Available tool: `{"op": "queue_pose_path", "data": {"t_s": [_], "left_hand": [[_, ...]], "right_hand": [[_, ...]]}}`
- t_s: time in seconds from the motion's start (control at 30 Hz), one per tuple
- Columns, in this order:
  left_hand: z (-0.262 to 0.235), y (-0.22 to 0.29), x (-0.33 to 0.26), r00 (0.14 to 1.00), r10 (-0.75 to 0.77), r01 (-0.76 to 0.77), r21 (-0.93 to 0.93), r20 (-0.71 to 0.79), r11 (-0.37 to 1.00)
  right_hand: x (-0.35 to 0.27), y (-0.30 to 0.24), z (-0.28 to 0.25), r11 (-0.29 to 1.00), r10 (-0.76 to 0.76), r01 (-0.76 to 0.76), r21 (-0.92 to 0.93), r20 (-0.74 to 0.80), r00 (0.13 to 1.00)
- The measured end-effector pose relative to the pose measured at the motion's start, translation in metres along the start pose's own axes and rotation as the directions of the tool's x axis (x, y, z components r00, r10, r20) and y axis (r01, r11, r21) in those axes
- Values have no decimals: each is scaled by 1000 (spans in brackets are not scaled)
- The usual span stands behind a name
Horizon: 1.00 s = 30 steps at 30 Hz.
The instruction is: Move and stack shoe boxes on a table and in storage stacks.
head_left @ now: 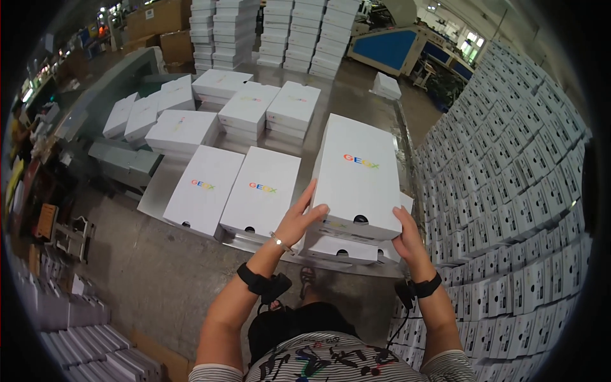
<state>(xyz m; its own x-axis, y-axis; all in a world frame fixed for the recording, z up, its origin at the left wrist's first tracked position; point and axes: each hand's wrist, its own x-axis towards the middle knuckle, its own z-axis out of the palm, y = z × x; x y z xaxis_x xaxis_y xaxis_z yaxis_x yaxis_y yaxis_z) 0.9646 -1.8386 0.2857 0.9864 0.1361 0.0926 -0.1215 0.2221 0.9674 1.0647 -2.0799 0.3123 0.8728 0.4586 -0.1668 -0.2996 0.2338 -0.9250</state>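
Between my two hands is a white shoe box with multicoloured lettering on its lid and a dark round hole in its near side. My left hand grips its near left edge, thumb toward the near side. At the near right corner my right hand holds the other side. More white boxes lie just beneath it; whether the held box touches them, I cannot tell. Directly left of my left hand stands a similar shoe box, with another shoe box beside that one.
Several more white boxes stand in low piles farther back on the metal table. Tall stacks of boxes rise behind. A wall of stacked boxes runs close along my right. A grey machine part adjoins the table's left.
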Motion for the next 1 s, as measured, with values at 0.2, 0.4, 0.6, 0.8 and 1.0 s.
{"op": "queue_pose_path", "data": {"t_s": [0.2, 0.4, 0.6, 0.8, 1.0], "left_hand": [[-3, 28, -16, 980, -51, 46, -33, -194, 998], [-36, 75, -25, 983, 44, -31, 72, -177, 997], [-80, 128, -52, 944, 89, -70, 72, -317, 995], [-115, 129, -88, 917, 111, -85, 84, -382, 993], [-161, 139, -112, 875, 159, -116, 122, -456, 986]], "right_hand": [[-1, -12, 39, 998, 56, -58, 36, 53, 997], [8, -26, 79, 997, 13, -19, 74, 87, 996], [15, -32, 152, 994, 14, -37, 98, 230, 973], [16, -4, 193, 1000, -1, -2, 10, 321, 947], [9, 16, 248, 1000, 1, 0, -3, 383, 924]]}}
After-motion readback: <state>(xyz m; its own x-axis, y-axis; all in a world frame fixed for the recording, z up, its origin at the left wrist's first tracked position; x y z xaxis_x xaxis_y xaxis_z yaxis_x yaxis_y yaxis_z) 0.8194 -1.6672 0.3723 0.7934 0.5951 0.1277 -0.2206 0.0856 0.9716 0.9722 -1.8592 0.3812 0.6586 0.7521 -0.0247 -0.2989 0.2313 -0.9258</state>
